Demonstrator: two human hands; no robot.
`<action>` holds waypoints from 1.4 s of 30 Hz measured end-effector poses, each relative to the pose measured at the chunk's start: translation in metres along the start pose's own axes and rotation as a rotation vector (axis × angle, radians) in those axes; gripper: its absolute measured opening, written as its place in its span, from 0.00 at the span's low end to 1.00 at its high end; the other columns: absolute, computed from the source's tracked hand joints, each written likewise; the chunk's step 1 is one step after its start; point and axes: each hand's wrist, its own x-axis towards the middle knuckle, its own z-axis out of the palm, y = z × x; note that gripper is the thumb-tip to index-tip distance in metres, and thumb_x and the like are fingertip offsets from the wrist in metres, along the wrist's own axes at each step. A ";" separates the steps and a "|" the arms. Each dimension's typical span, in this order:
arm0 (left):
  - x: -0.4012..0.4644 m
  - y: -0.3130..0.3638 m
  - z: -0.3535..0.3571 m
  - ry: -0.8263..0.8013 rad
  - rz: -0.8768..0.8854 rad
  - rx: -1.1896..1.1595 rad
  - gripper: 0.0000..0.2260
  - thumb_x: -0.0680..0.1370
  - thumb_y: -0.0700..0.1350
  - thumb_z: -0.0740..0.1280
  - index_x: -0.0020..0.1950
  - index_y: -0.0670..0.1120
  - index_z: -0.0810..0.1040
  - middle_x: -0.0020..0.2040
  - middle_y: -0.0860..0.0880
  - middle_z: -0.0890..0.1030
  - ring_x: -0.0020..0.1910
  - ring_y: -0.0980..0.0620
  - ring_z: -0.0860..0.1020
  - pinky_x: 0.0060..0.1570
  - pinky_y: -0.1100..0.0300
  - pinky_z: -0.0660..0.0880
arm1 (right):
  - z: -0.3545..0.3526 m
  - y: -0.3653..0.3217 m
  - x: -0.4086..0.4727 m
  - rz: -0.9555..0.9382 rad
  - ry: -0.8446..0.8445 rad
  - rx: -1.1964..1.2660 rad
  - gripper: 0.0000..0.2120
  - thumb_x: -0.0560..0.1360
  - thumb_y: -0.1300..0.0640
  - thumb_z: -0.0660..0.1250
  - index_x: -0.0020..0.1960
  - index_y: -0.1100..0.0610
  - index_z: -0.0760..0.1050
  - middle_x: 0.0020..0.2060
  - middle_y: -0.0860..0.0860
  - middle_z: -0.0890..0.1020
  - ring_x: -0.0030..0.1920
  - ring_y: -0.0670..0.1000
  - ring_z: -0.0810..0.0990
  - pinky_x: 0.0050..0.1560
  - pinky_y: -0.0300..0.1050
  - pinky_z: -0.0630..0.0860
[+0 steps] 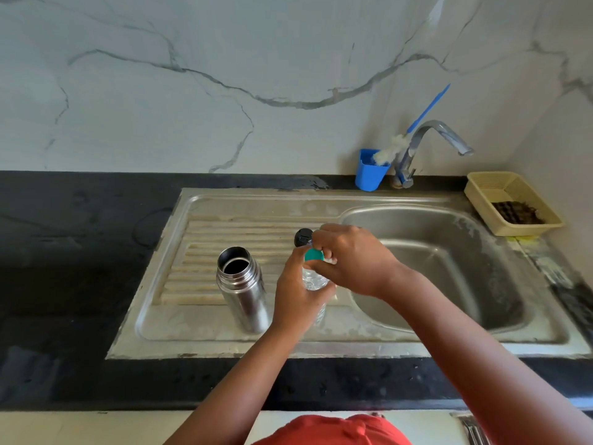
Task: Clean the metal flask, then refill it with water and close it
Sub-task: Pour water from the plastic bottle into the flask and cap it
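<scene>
Landmark: the sink (321, 197), a steel basin with a ribbed drainboard on its left half.
Flask (243, 289): one, upright and uncapped on the drainboard, left of both hands. Likely rigid and light while empty; the smooth steel may be slippery if wet, so the mid-body is the best place to grip.
Left hand (296, 295): wrapped round the body of one clear water bottle (313, 279), held above the drainboard just right of the flask.
Bottle cap (313, 254): one, green, pinched by the fingers of the right hand (354, 260), probably being unscrewed.
Flask lid (303, 237): one, black, on the drainboard behind the hands.
Blue cup (369, 175): one, behind the sink, with one brush (390, 149) in it.
Tap (426, 146): one, beside the cup.
Basket (513, 203): one, right of the basin.
</scene>
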 end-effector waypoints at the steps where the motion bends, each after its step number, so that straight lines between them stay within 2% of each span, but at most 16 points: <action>1: 0.000 0.000 -0.001 -0.011 0.000 -0.012 0.27 0.68 0.38 0.78 0.55 0.64 0.70 0.50 0.60 0.79 0.53 0.66 0.76 0.49 0.75 0.67 | -0.004 0.004 0.003 -0.044 -0.049 -0.010 0.09 0.73 0.54 0.72 0.47 0.59 0.78 0.39 0.50 0.79 0.36 0.50 0.74 0.36 0.45 0.71; 4: 0.001 -0.003 -0.003 -0.033 -0.018 -0.016 0.28 0.69 0.40 0.77 0.58 0.64 0.69 0.52 0.60 0.79 0.54 0.65 0.76 0.50 0.73 0.68 | -0.012 0.007 0.009 -0.146 -0.179 -0.030 0.11 0.73 0.60 0.72 0.55 0.57 0.79 0.48 0.49 0.81 0.47 0.51 0.79 0.47 0.50 0.78; 8: -0.001 -0.005 -0.003 -0.043 -0.032 -0.020 0.30 0.69 0.41 0.77 0.62 0.64 0.68 0.57 0.59 0.78 0.58 0.65 0.74 0.54 0.75 0.67 | -0.019 0.004 0.012 -0.178 -0.286 0.022 0.23 0.69 0.71 0.70 0.61 0.53 0.79 0.56 0.47 0.79 0.56 0.48 0.78 0.54 0.45 0.77; 10: 0.000 -0.006 -0.001 -0.044 -0.028 -0.020 0.30 0.69 0.41 0.77 0.62 0.63 0.69 0.56 0.59 0.78 0.57 0.63 0.75 0.54 0.71 0.69 | -0.022 -0.001 0.010 -0.081 -0.282 0.112 0.25 0.69 0.68 0.69 0.63 0.52 0.78 0.59 0.47 0.77 0.55 0.46 0.77 0.56 0.39 0.75; 11: 0.001 -0.007 -0.001 -0.047 -0.029 -0.022 0.29 0.68 0.41 0.77 0.63 0.61 0.70 0.56 0.58 0.79 0.56 0.61 0.77 0.54 0.67 0.71 | -0.021 -0.005 0.009 -0.017 -0.233 0.119 0.23 0.71 0.62 0.70 0.65 0.52 0.76 0.59 0.47 0.76 0.54 0.46 0.77 0.54 0.38 0.75; 14: 0.003 -0.009 0.001 -0.052 -0.020 -0.016 0.27 0.67 0.42 0.78 0.61 0.58 0.73 0.53 0.56 0.81 0.54 0.58 0.79 0.52 0.65 0.73 | -0.011 -0.020 0.009 0.187 -0.143 -0.153 0.18 0.76 0.46 0.68 0.61 0.54 0.75 0.54 0.49 0.77 0.49 0.50 0.78 0.44 0.42 0.73; 18: 0.001 -0.006 0.001 -0.035 0.017 0.040 0.31 0.67 0.41 0.79 0.57 0.67 0.68 0.50 0.57 0.80 0.52 0.62 0.78 0.48 0.75 0.68 | -0.006 -0.022 0.009 0.090 -0.180 -0.215 0.12 0.77 0.55 0.68 0.59 0.56 0.78 0.50 0.50 0.78 0.50 0.54 0.79 0.43 0.43 0.72; 20: 0.000 -0.006 0.002 -0.025 0.025 0.052 0.32 0.68 0.41 0.78 0.60 0.67 0.66 0.53 0.57 0.79 0.54 0.61 0.77 0.50 0.75 0.68 | -0.013 -0.016 0.010 0.012 -0.242 -0.147 0.14 0.74 0.61 0.72 0.59 0.54 0.79 0.52 0.48 0.79 0.51 0.52 0.80 0.47 0.45 0.77; 23: 0.001 -0.008 0.001 -0.024 0.012 0.033 0.31 0.68 0.41 0.77 0.62 0.65 0.67 0.55 0.56 0.79 0.55 0.59 0.77 0.55 0.69 0.72 | -0.022 -0.013 0.009 -0.007 -0.287 -0.006 0.22 0.69 0.63 0.76 0.62 0.51 0.79 0.56 0.46 0.79 0.54 0.48 0.78 0.52 0.40 0.74; 25: 0.002 -0.009 0.002 -0.041 0.014 0.016 0.28 0.68 0.41 0.76 0.63 0.58 0.71 0.56 0.56 0.80 0.57 0.58 0.78 0.58 0.60 0.75 | -0.020 -0.014 0.008 0.054 -0.198 0.042 0.24 0.69 0.55 0.77 0.63 0.50 0.76 0.57 0.46 0.77 0.53 0.46 0.77 0.52 0.39 0.74; 28: 0.002 -0.009 0.002 -0.030 0.041 0.031 0.24 0.68 0.41 0.78 0.57 0.59 0.72 0.56 0.64 0.78 0.58 0.61 0.76 0.56 0.67 0.71 | -0.013 -0.019 0.008 0.200 -0.112 -0.126 0.18 0.75 0.43 0.69 0.60 0.53 0.77 0.53 0.49 0.76 0.49 0.50 0.77 0.42 0.41 0.70; 30: 0.001 -0.007 0.001 -0.032 0.041 0.048 0.27 0.68 0.42 0.78 0.57 0.62 0.69 0.53 0.61 0.79 0.55 0.61 0.77 0.51 0.71 0.69 | -0.012 -0.021 0.007 0.171 -0.126 -0.191 0.16 0.77 0.46 0.66 0.60 0.54 0.77 0.52 0.50 0.77 0.50 0.52 0.78 0.42 0.41 0.67; 33: 0.002 -0.006 0.001 -0.029 0.046 0.058 0.31 0.68 0.41 0.77 0.58 0.68 0.66 0.52 0.58 0.78 0.54 0.62 0.77 0.49 0.73 0.69 | -0.017 -0.019 0.007 0.012 -0.131 -0.161 0.14 0.76 0.55 0.68 0.62 0.54 0.78 0.52 0.50 0.77 0.48 0.52 0.78 0.42 0.41 0.69; 36: 0.003 -0.008 0.001 -0.033 0.039 0.050 0.28 0.68 0.42 0.77 0.63 0.59 0.70 0.53 0.55 0.79 0.53 0.58 0.77 0.50 0.68 0.70 | -0.020 -0.011 0.003 -0.018 -0.031 -0.016 0.12 0.73 0.58 0.71 0.56 0.55 0.79 0.49 0.50 0.78 0.44 0.49 0.79 0.41 0.42 0.75; 39: 0.004 -0.012 0.002 -0.046 0.041 0.037 0.28 0.69 0.43 0.76 0.65 0.52 0.70 0.55 0.52 0.79 0.55 0.54 0.77 0.53 0.62 0.72 | -0.012 0.002 -0.011 0.114 0.146 0.273 0.12 0.68 0.61 0.77 0.49 0.56 0.78 0.43 0.48 0.79 0.40 0.45 0.79 0.41 0.39 0.78; 42: 0.003 -0.012 0.003 -0.039 0.037 0.005 0.26 0.67 0.41 0.76 0.60 0.54 0.71 0.52 0.52 0.79 0.51 0.53 0.78 0.51 0.60 0.74 | 0.016 0.018 -0.030 0.462 0.269 0.493 0.11 0.69 0.56 0.78 0.42 0.55 0.76 0.34 0.46 0.80 0.32 0.42 0.77 0.36 0.33 0.73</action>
